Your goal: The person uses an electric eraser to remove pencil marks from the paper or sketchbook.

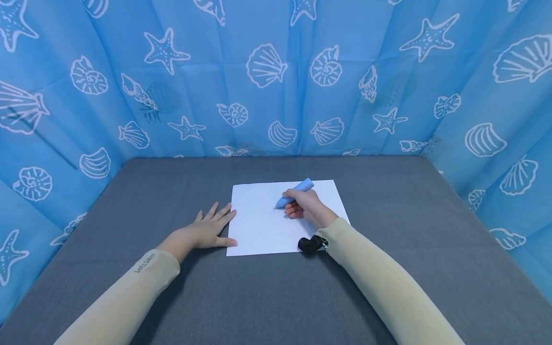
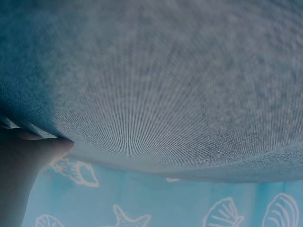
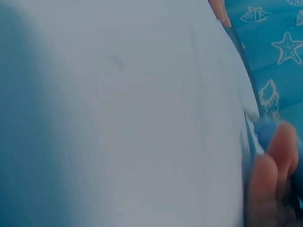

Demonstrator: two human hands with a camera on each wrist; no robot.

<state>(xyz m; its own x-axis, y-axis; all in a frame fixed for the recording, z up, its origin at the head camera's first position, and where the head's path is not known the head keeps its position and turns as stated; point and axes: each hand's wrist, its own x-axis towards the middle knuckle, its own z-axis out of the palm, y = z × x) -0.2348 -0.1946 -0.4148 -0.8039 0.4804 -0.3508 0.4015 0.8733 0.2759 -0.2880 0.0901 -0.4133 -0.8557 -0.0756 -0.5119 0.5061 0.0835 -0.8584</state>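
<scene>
A white sheet of paper [image 1: 258,230] lies on the grey table. My right hand [image 1: 304,206] grips a thick light-blue pen [image 1: 296,192] over the sheet. The pen slants, its narrow tip pointing down and left at the paper; whether it touches I cannot tell. In the right wrist view, fingertips [image 3: 262,177] curl beside the blue pen barrel [image 3: 267,131]. My left hand [image 1: 207,232] rests flat with spread fingers, its fingertips and thumb at the sheet's left edge. The left wrist view shows mostly cloth, with the left thumb [image 2: 52,150] at its left side.
Grey cloth covers the table [image 1: 258,297]. Blue curtains [image 1: 276,110] with white shells and starfish hang behind and along both sides. A black wrist camera [image 1: 309,244] sits below the right wrist, over the sheet's near edge. Pale sleeves [image 1: 379,278] cover both forearms.
</scene>
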